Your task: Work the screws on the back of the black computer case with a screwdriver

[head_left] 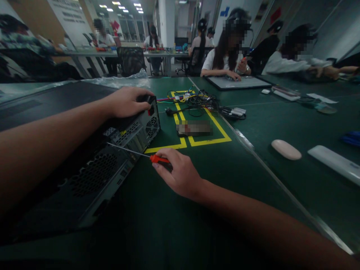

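A black desktop computer case [98, 168] lies on the green table at the left, with its vented back panel facing right. My left hand [128, 102] rests over the case's far rear corner, fingers bent across the edge by a small red switch. In my right hand [180, 170] is a screwdriver [159, 159] with an orange and black handle, gripped by thumb and fingers. Its long thin shaft points left across the rear slots, and the tip appears near the panel's edge. Whether the tip touches a screw, I cannot tell.
Beyond the case lies a tangle of cables [204, 100] with a plug. Yellow tape [209, 142] marks the table around a blurred flat object [194, 128]. Farther right are a pale oval mouse [286, 149] and a white bar-shaped device [334, 163]. Co-workers sit across the table.
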The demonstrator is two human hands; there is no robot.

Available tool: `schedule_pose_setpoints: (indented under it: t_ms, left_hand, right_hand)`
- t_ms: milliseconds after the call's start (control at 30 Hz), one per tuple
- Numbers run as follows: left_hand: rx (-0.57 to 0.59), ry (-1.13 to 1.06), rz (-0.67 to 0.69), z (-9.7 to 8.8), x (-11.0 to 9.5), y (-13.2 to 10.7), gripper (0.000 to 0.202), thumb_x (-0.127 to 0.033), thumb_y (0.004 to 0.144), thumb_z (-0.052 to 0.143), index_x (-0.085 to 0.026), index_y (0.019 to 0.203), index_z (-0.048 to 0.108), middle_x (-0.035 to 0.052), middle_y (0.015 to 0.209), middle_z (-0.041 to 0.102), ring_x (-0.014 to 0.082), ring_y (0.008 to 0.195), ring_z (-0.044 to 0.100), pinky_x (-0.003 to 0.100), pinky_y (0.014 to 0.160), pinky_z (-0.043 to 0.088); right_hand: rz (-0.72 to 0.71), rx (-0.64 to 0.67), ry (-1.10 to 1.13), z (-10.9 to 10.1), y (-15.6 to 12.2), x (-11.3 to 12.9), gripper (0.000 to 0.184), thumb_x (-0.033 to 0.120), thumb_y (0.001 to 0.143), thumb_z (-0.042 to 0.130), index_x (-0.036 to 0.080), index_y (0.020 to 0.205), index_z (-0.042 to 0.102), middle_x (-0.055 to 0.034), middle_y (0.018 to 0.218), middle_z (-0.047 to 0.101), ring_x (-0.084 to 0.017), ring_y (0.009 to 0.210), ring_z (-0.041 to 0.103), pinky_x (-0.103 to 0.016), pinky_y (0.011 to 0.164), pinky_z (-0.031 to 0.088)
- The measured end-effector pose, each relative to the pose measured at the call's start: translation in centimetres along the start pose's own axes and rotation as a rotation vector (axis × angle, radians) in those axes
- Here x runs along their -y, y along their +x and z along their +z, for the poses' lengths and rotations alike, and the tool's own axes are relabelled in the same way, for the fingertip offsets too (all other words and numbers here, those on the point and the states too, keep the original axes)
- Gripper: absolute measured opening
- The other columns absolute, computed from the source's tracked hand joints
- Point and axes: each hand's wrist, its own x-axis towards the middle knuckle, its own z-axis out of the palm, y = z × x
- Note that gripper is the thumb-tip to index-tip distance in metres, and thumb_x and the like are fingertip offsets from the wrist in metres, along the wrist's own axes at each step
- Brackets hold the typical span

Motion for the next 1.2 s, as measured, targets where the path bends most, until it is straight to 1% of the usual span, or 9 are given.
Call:
schedule_pose_setpoints:
  t_ms: [100, 200, 367, 433, 567, 733, 833, 1000, 1200]
  left_hand:
    - [0.009, 0.030, -0.007, -0.3, -0.5, -0.2, 0.082, -0.052, 0.102, 0.047, -0.006, 0.167, 0.064, 0.0244, 0.158, 0.072, 0.0401, 0.140, 0.068, 0.054, 0.126, 0.049]
    - [0.014, 0.016, -0.009, -0.4, -0.6, -0.2, 0.082, -0.051, 0.101, 0.047, -0.006, 0.167, 0.064, 0.0243, 0.159, 0.072, 0.0413, 0.140, 0.069, 0.055, 0.125, 0.049]
    - [0.004, -0.021, -0.022, 0.0, 0.5, 0.3, 0.081, -0.056, 0.097, 0.056, -0.018, 0.167, 0.068, 0.0154, 0.156, 0.075, 0.0422, 0.140, 0.070, 0.055, 0.124, 0.051]
    - [-0.007, -0.026, -0.022, 0.1, 0.7, 0.5, 0.081, -0.057, 0.095, 0.058, -0.020, 0.167, 0.068, 0.0142, 0.154, 0.077, 0.0425, 0.137, 0.070, 0.056, 0.124, 0.051]
    - [-0.001, -0.021, -0.014, 0.0, 0.3, 0.3, 0.082, -0.056, 0.097, 0.055, -0.015, 0.166, 0.067, 0.0165, 0.154, 0.076, 0.0417, 0.135, 0.071, 0.054, 0.122, 0.052]
    - [0.022, 0.011, 0.003, -0.3, -0.3, 0.0, 0.084, -0.053, 0.100, 0.046, -0.005, 0.168, 0.063, 0.0251, 0.156, 0.073, 0.0416, 0.135, 0.071, 0.056, 0.122, 0.052]
    - [0.011, 0.037, 0.006, -0.3, -0.2, 0.1, 0.083, -0.054, 0.101, 0.046, -0.007, 0.167, 0.064, 0.0241, 0.153, 0.074, 0.0407, 0.138, 0.070, 0.056, 0.123, 0.050]
    - [0.022, 0.033, -0.009, -0.2, -0.1, 0.2, 0.081, -0.054, 0.100, 0.048, -0.013, 0.168, 0.066, 0.0190, 0.157, 0.074, 0.0402, 0.144, 0.068, 0.054, 0.125, 0.049]
    - [0.006, 0.023, -0.024, -0.4, -0.5, -0.2, 0.082, -0.056, 0.101, 0.049, -0.011, 0.168, 0.065, 0.0215, 0.157, 0.073, 0.0405, 0.138, 0.069, 0.055, 0.125, 0.050]
  right_hand:
    - [-0.017, -0.004, -0.004, 0.0, 0.0, 0.0, 0.018, 0.031, 0.115, 0.067, 0.021, 0.130, 0.069, -0.0100, 0.122, 0.083, -0.024, 0.108, 0.080, -0.038, 0.096, 0.063]
    - [-0.026, -0.017, -0.008, -0.1, 0.0, 0.0, 0.019, 0.031, 0.115, 0.068, 0.021, 0.131, 0.069, -0.0099, 0.120, 0.083, -0.024, 0.106, 0.080, -0.037, 0.093, 0.063]
    - [-0.029, -0.017, 0.009, 0.0, 0.0, 0.0, 0.021, 0.032, 0.116, 0.066, 0.019, 0.132, 0.069, -0.0113, 0.122, 0.083, -0.024, 0.106, 0.080, -0.038, 0.093, 0.063]
    - [-0.036, -0.029, 0.012, 0.1, -0.1, -0.1, 0.021, 0.032, 0.116, 0.065, 0.019, 0.132, 0.069, -0.0114, 0.122, 0.083, -0.024, 0.107, 0.079, -0.039, 0.095, 0.063]
    - [-0.026, -0.045, -0.022, 0.1, 0.0, -0.1, 0.020, 0.033, 0.114, 0.067, 0.021, 0.131, 0.069, -0.0095, 0.119, 0.083, -0.024, 0.106, 0.079, -0.039, 0.095, 0.063]
    - [-0.019, -0.035, -0.031, -0.1, 0.0, 0.1, 0.021, 0.035, 0.114, 0.067, 0.021, 0.130, 0.070, -0.0093, 0.119, 0.082, -0.023, 0.104, 0.078, -0.039, 0.093, 0.062]
    - [-0.030, -0.038, -0.030, -0.2, 0.0, 0.2, 0.023, 0.036, 0.116, 0.065, 0.020, 0.130, 0.071, -0.0099, 0.119, 0.082, -0.023, 0.102, 0.077, -0.038, 0.092, 0.062]
    - [-0.081, -0.073, -0.045, -0.5, 0.1, 0.3, 0.028, 0.040, 0.119, 0.061, 0.017, 0.127, 0.074, -0.0097, 0.112, 0.081, -0.022, 0.096, 0.074, -0.036, 0.086, 0.060]
    - [-0.034, -0.054, -0.076, -0.4, 0.2, 0.6, 0.030, 0.039, 0.121, 0.056, 0.019, 0.124, 0.078, -0.0093, 0.112, 0.080, -0.022, 0.101, 0.075, -0.036, 0.091, 0.059]
